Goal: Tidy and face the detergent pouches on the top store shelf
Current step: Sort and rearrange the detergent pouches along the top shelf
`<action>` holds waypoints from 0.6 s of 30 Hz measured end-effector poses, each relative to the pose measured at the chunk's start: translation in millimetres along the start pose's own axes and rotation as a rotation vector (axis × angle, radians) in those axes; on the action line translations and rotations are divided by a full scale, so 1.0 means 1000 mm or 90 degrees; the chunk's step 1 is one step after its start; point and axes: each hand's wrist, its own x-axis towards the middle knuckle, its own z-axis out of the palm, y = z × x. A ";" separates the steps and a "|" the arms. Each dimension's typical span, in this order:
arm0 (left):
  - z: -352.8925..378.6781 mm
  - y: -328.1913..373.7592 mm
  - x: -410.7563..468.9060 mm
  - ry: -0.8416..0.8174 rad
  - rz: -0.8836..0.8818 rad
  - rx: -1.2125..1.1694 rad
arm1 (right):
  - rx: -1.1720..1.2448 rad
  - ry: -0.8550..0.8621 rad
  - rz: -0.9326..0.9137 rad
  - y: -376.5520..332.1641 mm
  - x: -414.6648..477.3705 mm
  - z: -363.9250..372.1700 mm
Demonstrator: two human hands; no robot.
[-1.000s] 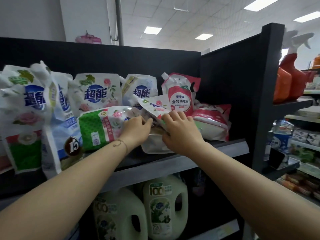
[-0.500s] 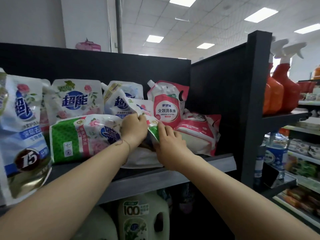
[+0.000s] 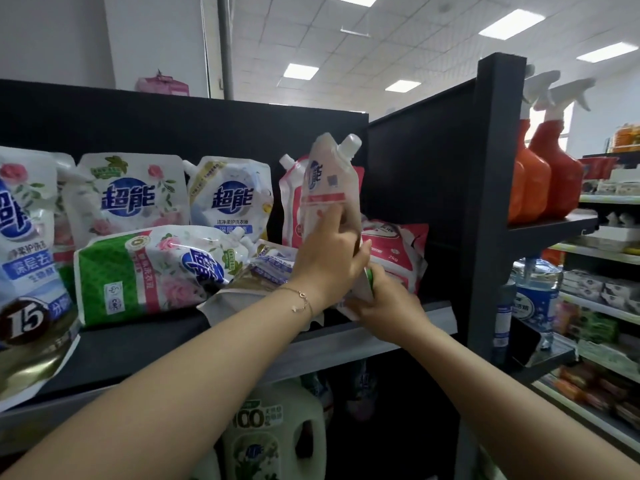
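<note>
A spouted detergent pouch (image 3: 323,183) stands upright at the right end of the top shelf (image 3: 349,337), its side or back turned to me. My left hand (image 3: 327,263) grips its middle. My right hand (image 3: 386,301) holds its green-edged bottom corner from below. Behind it stands a red and white pouch (image 3: 291,202), and another red pouch (image 3: 394,252) lies to the right. A green and white pouch (image 3: 149,271) lies on its side at the left. A small pouch (image 3: 272,268) lies flat beside it. White floral pouches (image 3: 130,195) stand along the back.
A black end panel (image 3: 433,188) closes the shelf on the right. Orange spray bottles (image 3: 545,174) stand on the neighbouring shelf. Green-white detergent jugs (image 3: 273,434) fill the shelf below. A large blue and gold pouch (image 3: 27,271) overhangs the shelf edge at the far left.
Both hands have lifted the pouch from lying among the pile to upright and shifted it right. The camera view has turned slightly right.
</note>
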 end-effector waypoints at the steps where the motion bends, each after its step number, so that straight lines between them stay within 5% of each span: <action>1: -0.001 0.000 0.001 0.000 -0.002 0.003 | 0.003 0.037 -0.003 0.000 -0.002 0.001; 11: -0.035 -0.027 -0.018 -0.153 -0.005 -0.035 | -0.139 0.391 -0.184 -0.014 -0.027 0.015; 15: -0.052 -0.061 -0.029 -0.214 -0.178 0.076 | -0.119 0.462 -0.299 -0.021 -0.034 0.016; 18: -0.061 -0.086 -0.036 -0.240 -0.343 0.068 | -0.124 0.397 -0.407 -0.037 -0.038 0.017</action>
